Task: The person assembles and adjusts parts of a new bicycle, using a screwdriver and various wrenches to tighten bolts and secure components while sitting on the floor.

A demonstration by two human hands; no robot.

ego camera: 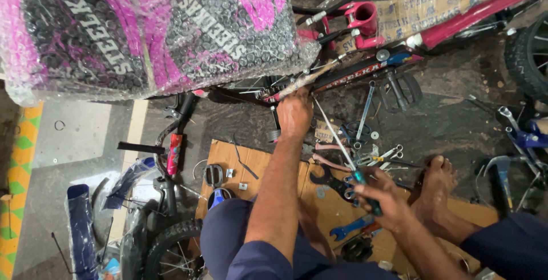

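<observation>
- Screwdriver (342,143): long thin steel shaft, teal grip; light, stiff, tip likely to slip. Best held at the grip, near the cardboard's (228,154) far edge.
- Right hand (381,199): my fingers closed round that grip.
- Left hand (294,112): clamped on the pink bicycle frame (365,74), which looks heavy and rigid.
- Spanners (348,230): loose on the cardboard.

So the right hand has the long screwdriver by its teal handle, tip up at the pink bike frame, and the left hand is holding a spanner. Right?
Not quite: in the head view the left hand holds no spanner; it presses on the bike frame. The right hand does grip the screwdriver.
</observation>
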